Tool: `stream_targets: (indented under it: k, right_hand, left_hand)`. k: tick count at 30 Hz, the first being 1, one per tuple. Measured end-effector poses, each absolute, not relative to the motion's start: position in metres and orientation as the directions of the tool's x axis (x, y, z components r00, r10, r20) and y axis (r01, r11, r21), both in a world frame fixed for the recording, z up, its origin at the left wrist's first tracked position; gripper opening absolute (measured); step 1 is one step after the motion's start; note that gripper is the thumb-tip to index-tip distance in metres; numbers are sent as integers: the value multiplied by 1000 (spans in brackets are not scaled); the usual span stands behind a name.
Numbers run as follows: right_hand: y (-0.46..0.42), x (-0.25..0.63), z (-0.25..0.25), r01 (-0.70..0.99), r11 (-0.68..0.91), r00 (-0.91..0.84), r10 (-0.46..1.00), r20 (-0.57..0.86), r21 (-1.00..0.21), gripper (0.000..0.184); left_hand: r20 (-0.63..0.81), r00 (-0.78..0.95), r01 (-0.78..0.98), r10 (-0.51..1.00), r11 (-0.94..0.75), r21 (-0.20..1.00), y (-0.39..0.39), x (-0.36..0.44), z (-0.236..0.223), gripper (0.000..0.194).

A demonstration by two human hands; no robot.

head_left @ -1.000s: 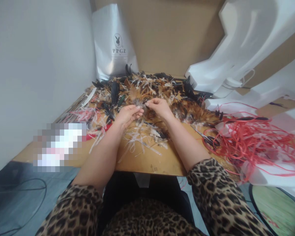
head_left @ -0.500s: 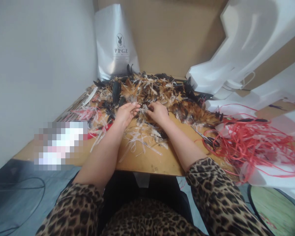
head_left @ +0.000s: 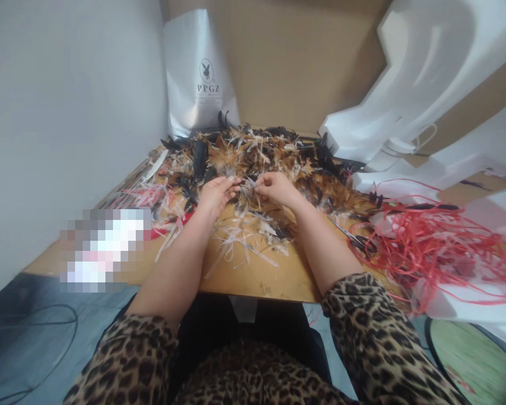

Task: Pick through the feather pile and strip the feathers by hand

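Note:
A heap of brown, black and white feathers (head_left: 274, 149) spreads over the back of the wooden table (head_left: 253, 281). At its front edge my left hand (head_left: 218, 194) pinches the base of an orange-brown feather bunch (head_left: 226, 157), which fans upward from the fingertips. Just to the right, my right hand (head_left: 277, 188) has thumb and forefinger closed on a small pale feather (head_left: 253, 184). A narrow gap separates the two hands. Below them lie loose feathers and thin whitish strips (head_left: 236, 242).
Scissors (head_left: 354, 236) lie right of my right forearm, beside a tangle of red plastic string (head_left: 442, 242). White foam pieces (head_left: 362, 124) stand at the back right. A silver bag (head_left: 198, 73) leans at the back left. More pink strips (head_left: 152, 197) lie at the left.
My hands were close together at the bunch. My right hand dipped to the feathers in front, then rose slightly with a pale feather. The left hand has drawn slightly left.

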State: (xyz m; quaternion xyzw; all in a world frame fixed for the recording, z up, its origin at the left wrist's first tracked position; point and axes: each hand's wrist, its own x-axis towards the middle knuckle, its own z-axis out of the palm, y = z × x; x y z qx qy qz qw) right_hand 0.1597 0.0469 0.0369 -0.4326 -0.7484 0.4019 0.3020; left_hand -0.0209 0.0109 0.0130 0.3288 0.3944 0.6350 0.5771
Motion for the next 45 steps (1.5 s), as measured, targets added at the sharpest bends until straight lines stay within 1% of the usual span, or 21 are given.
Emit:
stream_targets:
  k: [1, 3, 6, 9, 12, 14, 19, 24, 27, 29, 32, 34, 36, 38, 42, 45]
  right_hand:
    - [47, 160, 38, 402, 300, -453, 886, 97, -865, 10]
    - [48, 162, 39, 452, 351, -467, 877, 117, -820, 10]
    - [48, 164, 42, 565, 457, -490, 856, 166, -687, 11]
    - [43, 164, 48, 652, 511, -513, 841, 171, -560, 13]
    - [36, 162, 55, 714, 542, -534, 831, 157, -443, 14]
    - [32, 161, 59, 733, 561, -552, 821, 147, -384, 14]
    - [26, 159, 65, 771, 562, -554, 824, 121, -298, 15]
    - [28, 159, 64, 806, 542, -532, 840, 109, -239, 16]
    - [31, 160, 63, 794, 540, -528, 840, 126, -277, 15]
    - [33, 162, 62, 762, 548, -536, 833, 139, -345, 13]
    - [34, 166, 63, 707, 548, -550, 823, 139, -447, 12]
    - [33, 168, 64, 700, 543, -550, 824, 134, -464, 11]
    - [33, 169, 65, 711, 544, -552, 824, 126, -446, 11]
    - [33, 169, 65, 729, 543, -552, 827, 112, -418, 12]
    - [32, 167, 65, 761, 527, -539, 838, 84, -377, 13]
    - [32, 167, 67, 746, 529, -547, 833, 80, -405, 11]
  left_hand:
    - [-27, -126, -451, 992, -33, 892, 10, -20, 14, 15]
    - [2, -145, -394, 989, -59, 917, 10, -19, 15, 17]
    - [58, -184, -259, 981, -106, 960, 11, -18, 14, 18]
    - [150, -193, -61, 970, -164, 985, 13, -19, 11, 20]
    - [232, -137, 136, 963, -214, 967, 13, -20, 9, 21]
    - [259, -89, 225, 962, -234, 946, 11, -20, 9, 22]
    - [282, 40, 333, 959, -279, 901, 7, -18, 11, 23]
    - [283, 127, 375, 951, -310, 874, 6, -17, 8, 21]
    - [290, 129, 361, 948, -318, 877, 7, -16, 7, 21]
    - [235, 119, 294, 965, -260, 919, 8, -15, 6, 20]
    - [76, 100, 140, 992, -89, 986, 8, -13, 6, 15]
    - [-10, 93, 41, 996, 6, 999, 8, -12, 7, 14]
    - [-58, 97, -27, 994, 61, 998, 6, -12, 8, 14]
    - [-87, 111, -55, 990, 93, 994, 4, -11, 9, 13]
    - [-106, 143, -37, 984, 112, 993, 2, -9, 10, 12]
    - [-116, 163, 3, 980, 117, 993, 2, -7, 10, 13]
